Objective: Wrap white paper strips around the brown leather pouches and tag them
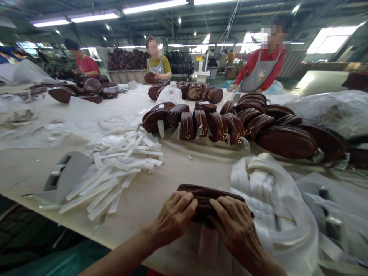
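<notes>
Beneath bright strip lights, a broad pale table is covered in places by plastic and bags. Near its front edge, a dark brown bag is held between the left hand and the right hand, its near side clasped under curled fingers. White strips are heaped to the left; coiled white material is placed just beside the right hand. Finished-looking brown bags are lined up beyond.

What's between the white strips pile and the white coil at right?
Head view shows the brown bag, held by the left hand and right hand, plus tabletop between the left hand and white strips.
</notes>
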Motion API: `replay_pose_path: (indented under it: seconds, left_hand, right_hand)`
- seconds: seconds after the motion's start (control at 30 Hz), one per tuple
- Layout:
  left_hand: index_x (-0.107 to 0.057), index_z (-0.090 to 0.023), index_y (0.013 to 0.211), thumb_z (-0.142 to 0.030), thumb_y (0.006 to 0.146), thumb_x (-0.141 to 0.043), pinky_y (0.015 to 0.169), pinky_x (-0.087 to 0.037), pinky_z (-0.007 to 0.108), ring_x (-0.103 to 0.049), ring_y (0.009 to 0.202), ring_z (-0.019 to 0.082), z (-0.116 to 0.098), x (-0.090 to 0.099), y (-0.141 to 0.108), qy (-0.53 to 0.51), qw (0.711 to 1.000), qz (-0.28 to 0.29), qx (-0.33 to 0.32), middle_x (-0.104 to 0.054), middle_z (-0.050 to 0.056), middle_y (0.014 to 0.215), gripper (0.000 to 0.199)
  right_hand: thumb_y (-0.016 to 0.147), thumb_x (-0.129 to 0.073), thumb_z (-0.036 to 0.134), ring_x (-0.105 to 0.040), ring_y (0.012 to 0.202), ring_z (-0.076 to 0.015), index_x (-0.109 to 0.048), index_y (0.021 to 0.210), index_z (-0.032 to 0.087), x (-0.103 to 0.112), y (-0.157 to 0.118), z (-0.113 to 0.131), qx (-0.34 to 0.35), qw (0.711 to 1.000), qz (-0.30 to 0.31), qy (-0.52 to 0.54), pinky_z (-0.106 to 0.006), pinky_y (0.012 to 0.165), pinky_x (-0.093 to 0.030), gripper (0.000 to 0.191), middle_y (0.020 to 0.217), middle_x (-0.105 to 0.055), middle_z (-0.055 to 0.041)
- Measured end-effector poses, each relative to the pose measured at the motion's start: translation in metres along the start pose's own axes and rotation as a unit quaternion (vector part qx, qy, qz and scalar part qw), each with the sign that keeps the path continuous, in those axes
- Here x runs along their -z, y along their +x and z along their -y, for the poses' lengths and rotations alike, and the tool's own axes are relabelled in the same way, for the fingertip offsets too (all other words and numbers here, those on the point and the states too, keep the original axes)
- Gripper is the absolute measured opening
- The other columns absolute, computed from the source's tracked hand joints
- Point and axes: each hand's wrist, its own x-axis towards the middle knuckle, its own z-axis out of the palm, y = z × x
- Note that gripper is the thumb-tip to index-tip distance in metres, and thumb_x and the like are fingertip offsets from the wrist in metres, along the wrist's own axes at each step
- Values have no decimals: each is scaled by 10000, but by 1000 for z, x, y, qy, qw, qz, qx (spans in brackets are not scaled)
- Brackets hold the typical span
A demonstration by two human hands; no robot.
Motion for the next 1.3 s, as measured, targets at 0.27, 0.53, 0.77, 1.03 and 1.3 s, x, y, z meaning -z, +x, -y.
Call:
replay_pose_path:
  seconds: [0.27,0.53,0.77,1.03,1.3]
  left_hand:
    - [-535,-162,754,-298,896,-526,653,-401,306,-493,728,188,1,-11,15,23,993,77,82,-543,45,768,197]
    - [-494,-169,684,-382,878,-551,599,-385,310,-493,660,199,3,-18,20,88,988,50,116,-520,44,692,294]
    - [-531,-153,1042,-401,809,-649,667,-467,307,-550,773,200,8,-11,38,86,978,138,131,-555,59,875,360]
    - [-548,-152,958,-371,878,-549,630,-458,287,-568,687,179,26,-26,46,15,991,131,-7,-608,45,784,233]
    - [-542,-171,1015,-367,937,-444,675,-438,277,-605,700,173,53,-15,22,98,994,-15,-53,-645,44,833,233]
  right_hand:
    - [933,-451,362,-552,697,-196,-597,883,179,-7,2,-11,-36,999,35,-3,-322,672,-400,239,764,-618,-58]
    - [914,-379,530,-545,718,-225,-571,1092,111,-9,3,-19,-80,992,25,-91,-331,641,-410,494,821,-606,-106]
    - [885,-342,611,-529,782,-215,-594,819,161,-14,4,-39,-85,993,48,-61,-318,696,-388,521,839,-580,-92]
    - [919,-428,492,-499,621,-155,-577,804,166,-14,11,-44,-47,996,73,8,-257,595,-344,376,675,-565,-26]
    - [896,-460,532,-551,666,-163,-581,809,171,-18,46,-38,10,994,106,-21,-279,623,-352,390,686,-603,-23]
